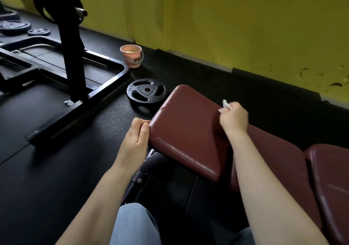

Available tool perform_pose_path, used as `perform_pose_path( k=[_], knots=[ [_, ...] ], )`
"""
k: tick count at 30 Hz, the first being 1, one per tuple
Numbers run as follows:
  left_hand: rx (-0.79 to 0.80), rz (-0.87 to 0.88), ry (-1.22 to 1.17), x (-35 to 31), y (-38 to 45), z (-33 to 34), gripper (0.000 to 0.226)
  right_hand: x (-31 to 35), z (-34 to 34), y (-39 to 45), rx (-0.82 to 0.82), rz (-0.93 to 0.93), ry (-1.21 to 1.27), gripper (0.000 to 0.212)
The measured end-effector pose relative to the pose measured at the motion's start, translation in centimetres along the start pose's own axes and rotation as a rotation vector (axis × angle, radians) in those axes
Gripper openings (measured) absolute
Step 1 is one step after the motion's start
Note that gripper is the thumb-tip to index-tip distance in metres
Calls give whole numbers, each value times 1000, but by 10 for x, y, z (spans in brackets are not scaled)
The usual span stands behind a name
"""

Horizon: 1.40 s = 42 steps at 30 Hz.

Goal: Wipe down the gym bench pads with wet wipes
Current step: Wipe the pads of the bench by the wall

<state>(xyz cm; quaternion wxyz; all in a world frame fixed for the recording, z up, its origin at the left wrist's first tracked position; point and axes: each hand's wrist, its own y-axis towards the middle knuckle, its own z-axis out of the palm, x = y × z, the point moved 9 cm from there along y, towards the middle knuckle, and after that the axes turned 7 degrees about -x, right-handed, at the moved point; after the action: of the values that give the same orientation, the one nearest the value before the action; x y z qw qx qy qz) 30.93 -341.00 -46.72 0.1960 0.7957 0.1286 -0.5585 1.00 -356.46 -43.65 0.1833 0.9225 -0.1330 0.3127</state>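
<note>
A dark red bench pad (187, 129) with stitched edges fills the middle of the view and tilts up toward the wall. My left hand (137, 139) grips its near left corner, thumb on the pad's side. My right hand (234, 119) sits at the pad's far right edge and pinches a small white wet wipe (225, 105), which sticks out above the fingers. A second dark red pad (328, 180) lies to the right, partly behind my right forearm.
A black weight plate (146, 91) lies on the black rubber floor just beyond the pad. A pink bucket (131, 55) stands by the yellow wall. A black rack frame (73, 59) with more plates occupies the left. My jeans-clad knee (134, 224) is at the bottom.
</note>
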Motion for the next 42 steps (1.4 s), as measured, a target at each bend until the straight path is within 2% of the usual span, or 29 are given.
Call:
perform_pose_path(
  k=[5, 9, 17, 24, 27, 30, 32, 34, 37, 39, 42],
  knots=[
    [23, -9, -67, 3, 1, 1, 27, 147, 55, -12, 128, -387, 41, 17],
    [15, -7, -91, 4, 1, 2, 26, 171, 63, -10, 130, -482, -45, 20],
    [20, -19, -82, 5, 0, 2, 26, 75, 28, 2, 60, -244, 37, 20],
    [8, -44, -69, 1, -2, -1, 26, -7, -3, -2, 10, -77, 5, 15],
    [-6, -43, -78, -1, -1, -3, 25, -27, -9, -4, 42, -53, -12, 14],
    [-23, -47, -42, -7, 1, -7, 26, -44, -15, -6, 152, -81, -73, 13],
    [-29, -41, 20, -15, 2, -11, 28, -50, -24, -7, 210, -115, -27, 14],
    [-38, -2, 122, -26, 3, -16, 32, -56, -46, -9, 156, -124, 110, 16],
    [-88, 152, 340, -51, -1, -17, 42, -79, -77, -15, 33, -78, 275, 18],
    [-123, 260, 405, -71, -10, -8, 41, -104, -87, -16, 16, -11, 291, 12],
    [-95, 424, 470, -96, -32, 26, 34, -140, -102, -8, 2, 55, 231, 13]
  ],
)
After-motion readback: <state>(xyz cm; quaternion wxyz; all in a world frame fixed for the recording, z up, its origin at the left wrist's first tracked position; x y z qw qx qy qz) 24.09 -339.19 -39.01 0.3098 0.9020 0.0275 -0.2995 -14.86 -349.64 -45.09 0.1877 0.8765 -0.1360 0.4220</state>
